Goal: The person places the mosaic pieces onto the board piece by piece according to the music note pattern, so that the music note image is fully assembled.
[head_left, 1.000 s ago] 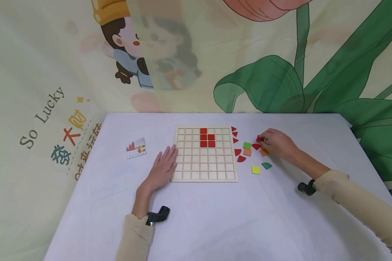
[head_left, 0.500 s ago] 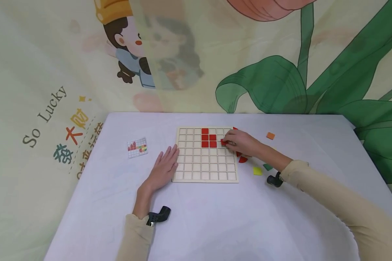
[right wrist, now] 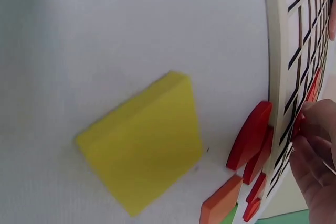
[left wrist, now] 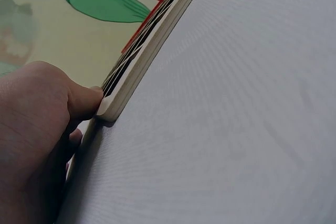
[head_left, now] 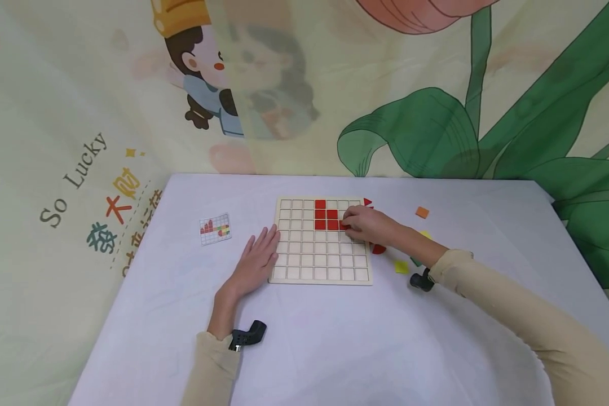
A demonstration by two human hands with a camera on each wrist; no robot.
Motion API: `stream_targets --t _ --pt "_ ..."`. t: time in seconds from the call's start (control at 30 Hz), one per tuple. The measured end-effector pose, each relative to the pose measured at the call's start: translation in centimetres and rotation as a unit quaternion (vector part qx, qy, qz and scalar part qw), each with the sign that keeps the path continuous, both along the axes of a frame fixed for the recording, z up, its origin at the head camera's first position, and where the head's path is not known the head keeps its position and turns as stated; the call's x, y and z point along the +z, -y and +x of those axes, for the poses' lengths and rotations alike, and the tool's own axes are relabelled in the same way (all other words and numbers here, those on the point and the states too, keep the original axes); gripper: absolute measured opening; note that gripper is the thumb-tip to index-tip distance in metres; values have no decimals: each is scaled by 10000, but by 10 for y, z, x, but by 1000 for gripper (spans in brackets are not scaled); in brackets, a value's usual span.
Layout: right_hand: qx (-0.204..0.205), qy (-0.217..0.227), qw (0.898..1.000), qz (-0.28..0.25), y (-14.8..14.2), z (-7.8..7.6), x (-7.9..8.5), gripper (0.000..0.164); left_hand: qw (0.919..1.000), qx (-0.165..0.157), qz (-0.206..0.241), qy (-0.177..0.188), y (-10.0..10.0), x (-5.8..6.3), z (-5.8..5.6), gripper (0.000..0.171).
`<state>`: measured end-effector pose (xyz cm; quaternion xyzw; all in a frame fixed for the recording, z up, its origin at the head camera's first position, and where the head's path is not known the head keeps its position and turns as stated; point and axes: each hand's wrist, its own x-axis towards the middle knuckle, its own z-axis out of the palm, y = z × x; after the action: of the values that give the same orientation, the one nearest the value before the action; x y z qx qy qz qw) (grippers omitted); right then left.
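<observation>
A pale wooden grid board (head_left: 304, 256) lies on the white table, with several red square tiles (head_left: 320, 214) set in its upper middle cells. My right hand (head_left: 373, 225) is over the board's right part and pinches a red tile (head_left: 342, 225) just right of the lower red squares. In the right wrist view, thumb and fingers close on that red piece (right wrist: 298, 125), most of it hidden. My left hand (head_left: 256, 256) rests with straight fingers along the board's left edge. Its thumb (left wrist: 86, 102) touches the board's corner in the left wrist view.
Beyond the board's right edge lie red wedge pieces (head_left: 379, 248), an orange square (head_left: 422, 212) and a yellow square (right wrist: 147, 145); my right forearm hides some pieces. A small pattern card (head_left: 215, 229) lies left of the board. A printed cloth (head_left: 294, 158) hangs behind the table.
My right hand has come left from the loose pieces onto the board with a red tile, then slightly lower beside the red squares. My left hand has stayed at the board's edge.
</observation>
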<state>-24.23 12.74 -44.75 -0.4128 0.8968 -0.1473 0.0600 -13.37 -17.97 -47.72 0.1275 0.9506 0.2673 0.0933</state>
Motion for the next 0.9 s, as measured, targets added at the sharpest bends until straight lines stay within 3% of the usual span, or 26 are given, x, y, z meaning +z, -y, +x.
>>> stream_targets --t 0.17,0.3,0.63,0.9 --pt "-110 20 9999 84 2 5 3 29 10000 -13 -1 -10 -2 0 0 56" --pt "-480 30 9988 123 -1 11 8 34 10000 3 3 -45 -3 1 -1 56" --pt "-1376 37 9905 -12 -46 60 17 47 10000 -42 -61 1 -2 4 2 56" --pt "-2082 290 9776 -68 -83 84 14 50 9999 -92 -52 -37 0 3 4 55"
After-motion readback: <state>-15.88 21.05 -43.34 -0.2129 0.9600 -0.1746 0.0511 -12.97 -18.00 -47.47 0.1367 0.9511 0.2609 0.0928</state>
